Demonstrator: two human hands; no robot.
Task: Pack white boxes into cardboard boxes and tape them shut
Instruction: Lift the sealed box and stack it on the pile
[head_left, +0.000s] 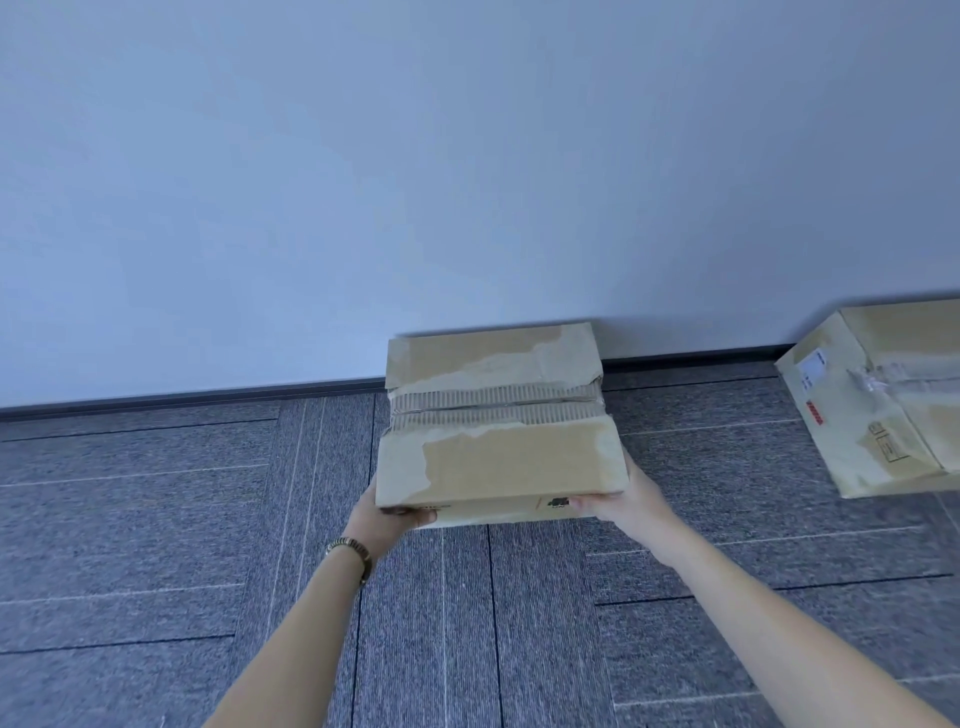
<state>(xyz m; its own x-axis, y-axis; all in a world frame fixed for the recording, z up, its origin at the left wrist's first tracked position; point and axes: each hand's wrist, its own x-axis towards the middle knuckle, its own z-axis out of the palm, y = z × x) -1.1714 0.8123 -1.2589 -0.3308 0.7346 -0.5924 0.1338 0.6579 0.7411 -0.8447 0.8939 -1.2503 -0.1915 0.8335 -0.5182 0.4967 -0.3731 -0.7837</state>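
Note:
A worn cardboard box (498, 415) with closed flaps and torn, peeled paper along its centre seam is at the foot of the wall. My left hand (389, 514) grips its near left corner, fingers curled under the front edge. Its near right corner is gripped by my right hand (623, 499), with fingers on the front face. Whether the box rests on the floor or is lifted, I cannot tell. No white boxes or tape roll are in view.
A second cardboard box (883, 400), taped along its top with labels on its side, sits on the grey carpet (156, 519) at the right edge. A pale wall (415, 182) with a dark skirting strip runs behind both boxes.

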